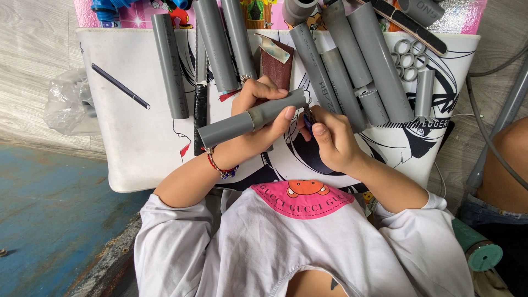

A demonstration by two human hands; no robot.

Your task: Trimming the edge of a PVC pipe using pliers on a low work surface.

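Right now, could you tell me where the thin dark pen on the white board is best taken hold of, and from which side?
Pinch the pen at mid-shaft, coming from above with the fingers across its length. It lies flat and slanted on the white board, apart from the nearest grey pipe, so both long sides look free; its ends are thin and would likely tip.

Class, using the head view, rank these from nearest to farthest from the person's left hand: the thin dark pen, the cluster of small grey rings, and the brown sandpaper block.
Measured from the left hand:
1. Brown sandpaper block, just above the hand, almost touching the fingers.
2. Thin dark pen, off to the picture's left on the white board.
3. Cluster of small grey rings, at the upper right, beyond the grey pipes.
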